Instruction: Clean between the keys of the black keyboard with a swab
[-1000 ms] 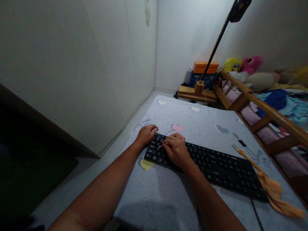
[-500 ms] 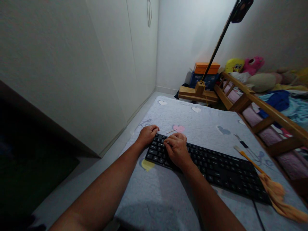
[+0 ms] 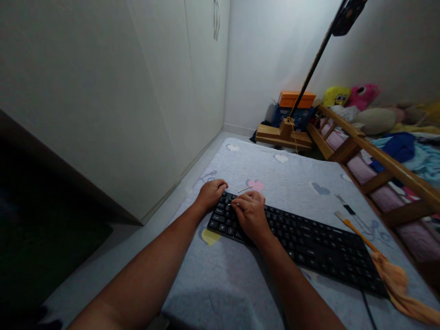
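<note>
Right hand (image 3: 252,215): swab (image 3: 230,205) is pinched over keyboard (image 3: 318,243); left hand (image 3: 211,193): curled at corner, grip unclear; brush (image 3: 351,226), cloth (image 3: 394,274) placed alongside.

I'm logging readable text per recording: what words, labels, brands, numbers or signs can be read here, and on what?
None can be read.
Keyboard: key markings visible, too small and blurred to read.
Blue box: pale marks, perhaps lettering, too small to read.

Pale cover (image 3: 299,172): keyboard (image 3: 309,243), swab (image 3: 245,188), brush (image 3: 351,226), tool (image 3: 349,210), cloth (image 3: 393,275)
</note>
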### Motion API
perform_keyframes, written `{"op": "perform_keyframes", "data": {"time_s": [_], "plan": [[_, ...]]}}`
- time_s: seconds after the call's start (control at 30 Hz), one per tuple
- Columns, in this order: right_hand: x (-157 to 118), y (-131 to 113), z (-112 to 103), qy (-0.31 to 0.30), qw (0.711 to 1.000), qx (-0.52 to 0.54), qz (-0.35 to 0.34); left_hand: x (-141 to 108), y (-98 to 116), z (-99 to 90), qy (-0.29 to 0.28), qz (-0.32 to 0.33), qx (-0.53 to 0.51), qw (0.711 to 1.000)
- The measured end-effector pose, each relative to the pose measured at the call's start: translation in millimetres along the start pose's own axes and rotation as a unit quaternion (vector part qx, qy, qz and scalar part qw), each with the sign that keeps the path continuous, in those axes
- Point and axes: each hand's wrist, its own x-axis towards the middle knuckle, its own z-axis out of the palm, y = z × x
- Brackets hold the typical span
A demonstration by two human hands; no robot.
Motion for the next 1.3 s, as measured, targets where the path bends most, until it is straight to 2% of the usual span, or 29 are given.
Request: {"op": "perform_keyframes", "data": {"time_s": [0.5, 0.8, 1.3], "plan": [[3.0, -3.0, 2.6, -0.036, 0.999, -0.004, -0.003, 0.9, -1.1, 0.7, 0.000, -0.004, 0.000, 1.000], [0.7, -7.7, -1.4, -0.057, 0.998, 0.029, -0.014, 1.5, -3.2, 1.6, 0.002, -0.001, -0.001, 1.000], [3.2, 1.1, 0.7, -0.016, 1.000, 0.007, 0.010, 1.9, -5.0, 2.5, 0.000, 0.000, -0.002, 1.000]]}}
